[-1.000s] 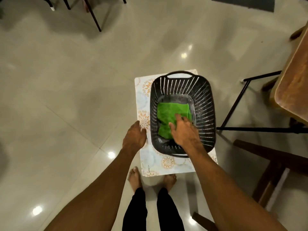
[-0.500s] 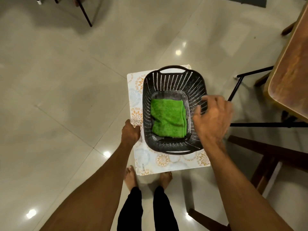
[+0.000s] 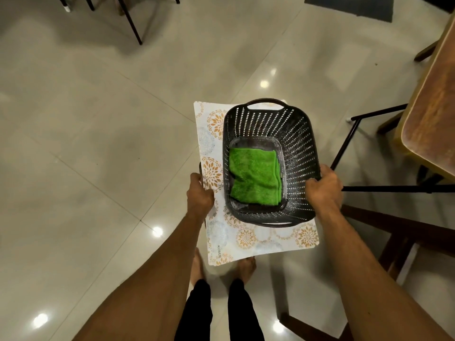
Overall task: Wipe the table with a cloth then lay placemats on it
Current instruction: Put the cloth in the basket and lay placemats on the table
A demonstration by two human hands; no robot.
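A folded green cloth [image 3: 254, 175] lies in the bottom of a black perforated plastic basket [image 3: 296, 134]. The basket rests on a white placemat [image 3: 261, 239] printed with orange and blue floral rounds, held in the air above the floor. My left hand [image 3: 199, 194] grips the placemat's left edge. My right hand [image 3: 323, 185] grips the basket's right rim, thumb inside the wall. The wooden table [image 3: 433, 112] shows at the right edge of the view.
Black metal chair legs [image 3: 344, 146] and a dark wooden chair frame [image 3: 403, 230] stand to the right, between me and the table. More chair legs [image 3: 129, 19] are at the top left. Glossy floor tiles spread to the left. My bare feet are below the placemat.
My right hand left the green cloth, swung out to the right and took hold of the basket's right rim. My left hand kept its grip on the placemat edge.
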